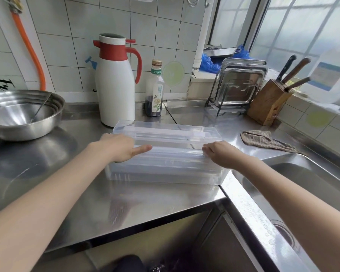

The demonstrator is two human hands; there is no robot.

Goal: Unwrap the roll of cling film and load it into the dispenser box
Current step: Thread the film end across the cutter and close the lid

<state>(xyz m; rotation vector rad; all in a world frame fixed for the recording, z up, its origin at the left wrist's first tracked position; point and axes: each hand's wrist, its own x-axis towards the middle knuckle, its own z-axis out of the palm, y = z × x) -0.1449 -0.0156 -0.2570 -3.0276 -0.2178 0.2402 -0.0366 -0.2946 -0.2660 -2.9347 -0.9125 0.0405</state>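
A clear plastic dispenser box [165,173] stands on the steel counter with its lid [165,130] swung open toward the back. The roll of cling film [177,154] lies lengthwise in the box's top, pale and translucent. My left hand [122,147] grips the roll's left end, thumb stretched along it. My right hand [222,154] holds the right end with curled fingers. Whether any wrapper remains on the roll cannot be told.
A white and red thermos jug [116,81] and a dark sauce bottle [154,91] stand behind the box. Steel bowls [22,114] sit left. A tray rack [238,85], knife block [269,103] and cloth [263,139] are right. A sink [302,183] opens at right.
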